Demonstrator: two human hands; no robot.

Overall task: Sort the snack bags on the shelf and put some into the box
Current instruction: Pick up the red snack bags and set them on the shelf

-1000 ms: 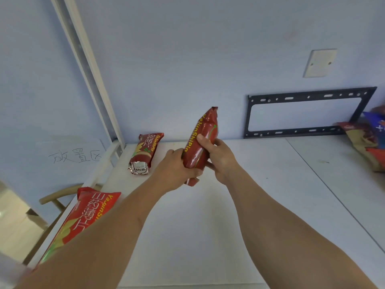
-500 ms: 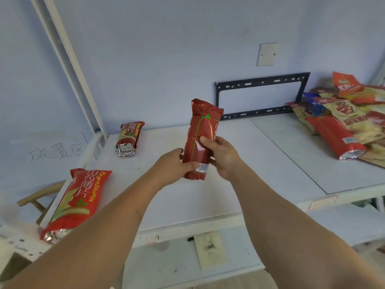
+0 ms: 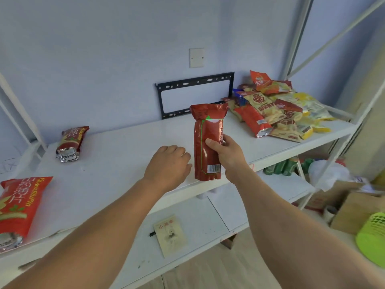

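Change from half a second ago: the left hand [image 3: 168, 163] has let go of the dark red snack bag [image 3: 207, 142], so the right hand [image 3: 226, 152] now carries it alone. The view has also swung right, bringing in the unsorted pile of snack bags [image 3: 277, 113] at the right end of the shelf [image 3: 116, 155] and a cardboard box [image 3: 354, 207] low on the right, past the shelf frame. My read: inspection of this bag is done and it is going to a destination, either a group on the shelf or that box; cannot tell which. Right grip: thumb on the bag's front face, fingers wrapped behind, pinching it mid-body; the bag is upright, barcode end down, held just above the shelf's front edge and apart from the surface. Left grip: empty, fingers loosely curled and slightly spread, palm down, hovering over the shelf just beside the bag without touching it. Both forearms reach forward over the shelf's front edge. Already laid out on the left: a dark red bag [image 3: 70, 142] near the back and a bright red bag [image 3: 18, 207] at the front left corner, well apart.
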